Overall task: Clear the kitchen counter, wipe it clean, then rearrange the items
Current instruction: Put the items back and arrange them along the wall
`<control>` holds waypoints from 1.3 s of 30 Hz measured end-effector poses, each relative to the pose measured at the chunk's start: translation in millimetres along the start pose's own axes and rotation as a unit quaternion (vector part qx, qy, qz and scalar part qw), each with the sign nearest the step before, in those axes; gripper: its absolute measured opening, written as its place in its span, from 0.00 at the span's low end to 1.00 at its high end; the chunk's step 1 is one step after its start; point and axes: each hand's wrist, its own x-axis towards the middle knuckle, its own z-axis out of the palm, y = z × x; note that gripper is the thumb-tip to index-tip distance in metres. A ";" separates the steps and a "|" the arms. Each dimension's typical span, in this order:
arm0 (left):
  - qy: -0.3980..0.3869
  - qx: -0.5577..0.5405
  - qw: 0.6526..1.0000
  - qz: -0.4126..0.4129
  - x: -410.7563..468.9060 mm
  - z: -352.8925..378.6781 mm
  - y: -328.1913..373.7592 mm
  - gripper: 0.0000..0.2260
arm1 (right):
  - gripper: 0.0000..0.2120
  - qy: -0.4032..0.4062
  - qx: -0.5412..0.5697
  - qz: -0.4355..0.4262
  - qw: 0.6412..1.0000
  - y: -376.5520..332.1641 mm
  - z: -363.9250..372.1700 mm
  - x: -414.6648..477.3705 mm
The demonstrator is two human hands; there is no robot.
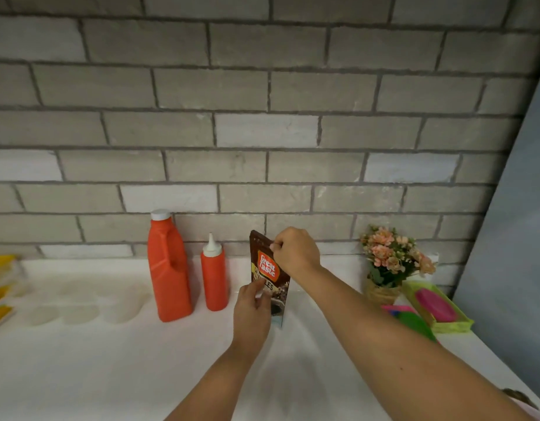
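White counter, grey brick wall, hands gripping coffee pouch

White counter; red jug, red squeeze bottle, brown pouch, flower pot, green tray at right

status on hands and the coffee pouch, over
Left hand pinches coffee pouch low, right hand pinches its top. Pouch upright, just right of the red squeeze bottle. Nothing blocking.
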 end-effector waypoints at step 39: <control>-0.005 -0.040 0.996 0.078 -27.8 63.6 26.7 0.07 | 0.10 -0.146 -0.090 -0.003 0.985 82.7 -39.0 -25.0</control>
